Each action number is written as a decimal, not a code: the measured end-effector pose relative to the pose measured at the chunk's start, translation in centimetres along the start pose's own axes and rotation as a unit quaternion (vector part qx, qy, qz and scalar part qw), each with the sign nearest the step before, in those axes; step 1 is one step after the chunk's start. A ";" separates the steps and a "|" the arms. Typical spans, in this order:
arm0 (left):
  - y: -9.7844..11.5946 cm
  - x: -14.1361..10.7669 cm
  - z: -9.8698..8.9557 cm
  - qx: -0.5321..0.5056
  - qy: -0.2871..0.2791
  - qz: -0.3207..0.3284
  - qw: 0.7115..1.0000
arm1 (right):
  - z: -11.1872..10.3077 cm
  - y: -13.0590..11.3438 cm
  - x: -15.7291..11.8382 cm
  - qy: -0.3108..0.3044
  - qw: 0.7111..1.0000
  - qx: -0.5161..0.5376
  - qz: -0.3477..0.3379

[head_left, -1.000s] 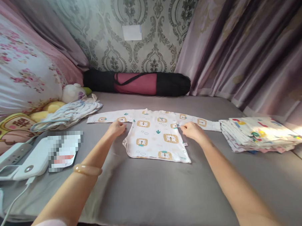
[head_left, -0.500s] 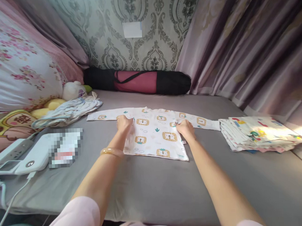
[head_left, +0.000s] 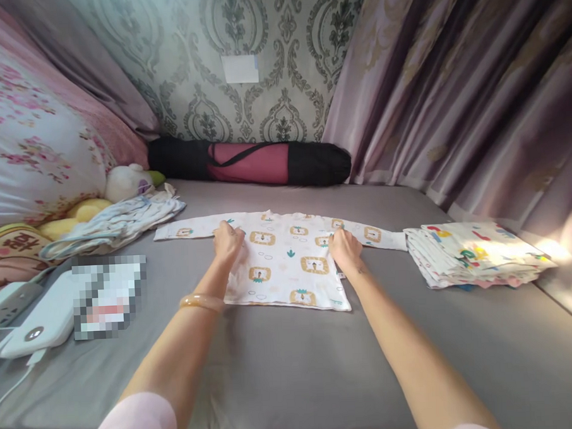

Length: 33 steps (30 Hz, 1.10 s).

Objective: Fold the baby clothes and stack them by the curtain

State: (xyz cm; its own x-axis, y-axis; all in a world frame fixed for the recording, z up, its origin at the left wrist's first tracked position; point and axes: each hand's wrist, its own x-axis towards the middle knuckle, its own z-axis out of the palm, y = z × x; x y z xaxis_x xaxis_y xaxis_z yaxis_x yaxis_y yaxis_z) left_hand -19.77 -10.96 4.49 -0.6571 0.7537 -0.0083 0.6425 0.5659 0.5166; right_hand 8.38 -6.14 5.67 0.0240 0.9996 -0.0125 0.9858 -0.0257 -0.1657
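Observation:
A small white long-sleeved shirt (head_left: 288,258) printed with lion faces lies spread on the grey sheet, both sleeves stretched out sideways. My left hand (head_left: 229,241) pinches its left side just below the sleeve. On the opposite side, my right hand (head_left: 345,250) grips the edge under the other sleeve, close to a small white tag. The fingers of both hands are closed on the cloth, and their tips are partly hidden. The right sleeve's cuff reaches a stack of folded clothes (head_left: 477,253).
A black and maroon roll bag (head_left: 250,162) lies along the wall. At the left are crumpled cloth (head_left: 118,222), plush toys (head_left: 128,181), a floral pillow (head_left: 31,137), a power strip (head_left: 12,302), a white device with a cable (head_left: 44,320) and a blurred-out flat item (head_left: 110,298).
The view has shifted slightly, so things sit a little further left and lower. Both hands keep hold of the shirt's sides, and the shirt lies much as before.

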 end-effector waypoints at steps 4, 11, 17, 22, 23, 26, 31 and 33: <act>-0.2 -1.5 0.5 0.090 0.003 0.090 0.992 | 0.9 -0.2 -0.7 0.006 0.999 -0.023 -0.022; -1.6 0.0 -0.7 0.136 -0.067 0.130 0.980 | 0.1 1.1 -0.1 -0.040 0.999 -0.022 -0.007; 0.0 -1.4 -0.8 0.163 0.033 0.195 0.967 | 0.1 -1.6 -0.9 0.029 0.993 -0.032 -0.106; 0.7 -4.1 3.6 0.143 -0.059 0.428 0.891 | 3.4 -4.6 -1.9 -0.038 0.973 0.005 -0.228; 0.3 -4.2 4.1 0.136 -0.061 0.428 0.891 | 3.9 -4.6 -2.0 -0.046 0.973 0.002 -0.228; -1.3 -3.8 4.3 0.118 -0.085 0.438 0.887 | 4.3 -3.5 -2.2 -0.051 0.967 -0.002 -0.249; -3.9 -3.8 1.8 0.124 -0.114 0.479 0.862 | 2.9 -0.6 -3.8 -0.066 0.946 0.005 -0.317; -5.0 -4.1 1.0 0.139 -0.118 0.476 0.861 | 2.1 0.6 -5.0 -0.090 0.934 0.008 -0.344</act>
State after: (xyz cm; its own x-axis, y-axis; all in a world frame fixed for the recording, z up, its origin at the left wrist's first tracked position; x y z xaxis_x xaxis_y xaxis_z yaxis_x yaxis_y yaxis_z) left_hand -19.88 -16.57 1.09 0.2957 0.9485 0.1139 0.9365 -0.3113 0.1615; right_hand 8.48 -11.20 3.53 -0.6450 0.7616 -0.0631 0.7544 0.6214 -0.2113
